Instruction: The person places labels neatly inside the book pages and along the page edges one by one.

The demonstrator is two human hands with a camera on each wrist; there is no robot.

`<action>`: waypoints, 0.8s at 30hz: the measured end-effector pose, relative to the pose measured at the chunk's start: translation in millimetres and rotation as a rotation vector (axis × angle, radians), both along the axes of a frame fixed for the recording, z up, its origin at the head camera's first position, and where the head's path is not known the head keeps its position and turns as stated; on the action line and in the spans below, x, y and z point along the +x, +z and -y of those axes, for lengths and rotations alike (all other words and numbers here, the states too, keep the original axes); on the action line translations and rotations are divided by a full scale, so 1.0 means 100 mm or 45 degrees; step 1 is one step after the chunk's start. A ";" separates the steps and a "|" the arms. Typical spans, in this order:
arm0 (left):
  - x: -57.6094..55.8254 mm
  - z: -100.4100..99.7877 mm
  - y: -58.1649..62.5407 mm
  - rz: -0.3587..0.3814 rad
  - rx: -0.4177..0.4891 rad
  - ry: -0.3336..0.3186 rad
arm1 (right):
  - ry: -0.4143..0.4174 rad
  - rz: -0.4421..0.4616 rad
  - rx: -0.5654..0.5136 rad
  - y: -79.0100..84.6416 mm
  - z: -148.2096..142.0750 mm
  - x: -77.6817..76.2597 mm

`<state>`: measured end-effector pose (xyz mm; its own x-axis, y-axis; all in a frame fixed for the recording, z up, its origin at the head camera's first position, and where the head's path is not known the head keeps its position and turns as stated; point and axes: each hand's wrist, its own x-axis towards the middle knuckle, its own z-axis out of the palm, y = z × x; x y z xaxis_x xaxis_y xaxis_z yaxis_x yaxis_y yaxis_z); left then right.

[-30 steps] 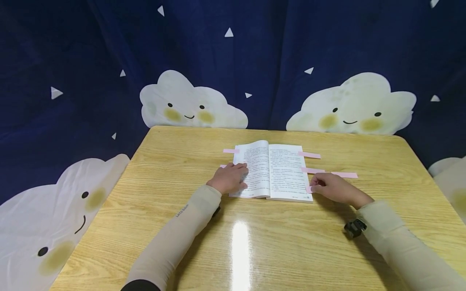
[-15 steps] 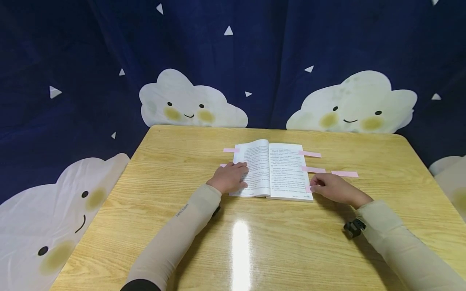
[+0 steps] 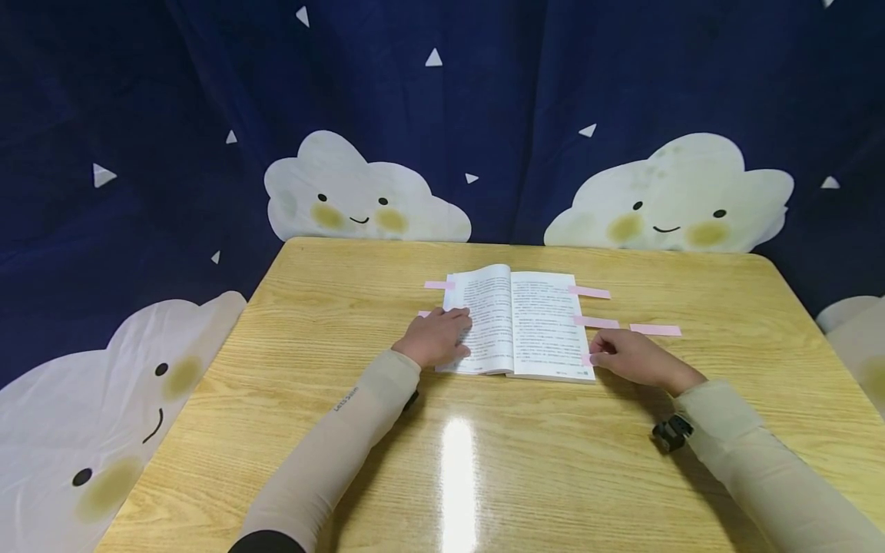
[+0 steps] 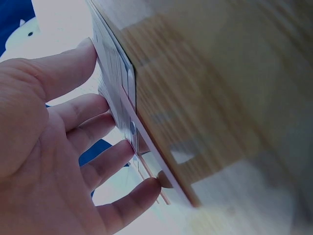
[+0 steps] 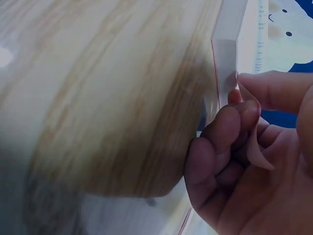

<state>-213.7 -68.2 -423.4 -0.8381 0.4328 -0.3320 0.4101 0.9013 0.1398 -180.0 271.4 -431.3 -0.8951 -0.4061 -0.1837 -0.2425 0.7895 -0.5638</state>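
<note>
An open book point(image 3: 546, 330) with printed pages lies on the wooden table. My left hand point(image 3: 433, 338) rests on its left page with fingers spread, near the outer edge. At the lower right edge of the right page, my right hand point(image 3: 632, 357) pinches a pink sticky strip point(image 5: 255, 147) between thumb and forefinger. The strip's free end curls back into the palm in the right wrist view, while its other end overlaps the page. Two pink strips point(image 3: 597, 322) jut out from the right page above this hand.
Another pink strip point(image 3: 655, 330) lies on the table right of the book. One more strip point(image 3: 439, 285) sticks out at the upper left page, and part of another point(image 3: 423, 314) shows beside the left hand. A dark blue curtain point(image 3: 512, 100) with clouds hangs behind the table point(image 3: 332, 292).
</note>
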 end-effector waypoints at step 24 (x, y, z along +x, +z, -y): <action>-0.01 0.01 -0.03 0.001 0.020 -0.002 | 0.207 -0.831 0.344 0.05 0.17 0.32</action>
<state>-214.4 -69.6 -425.9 -0.8371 0.4395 -0.3258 0.4114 0.8982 0.1546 -147.9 254.7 -426.7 -0.7887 -0.5596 0.2546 -0.5895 0.8060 -0.0544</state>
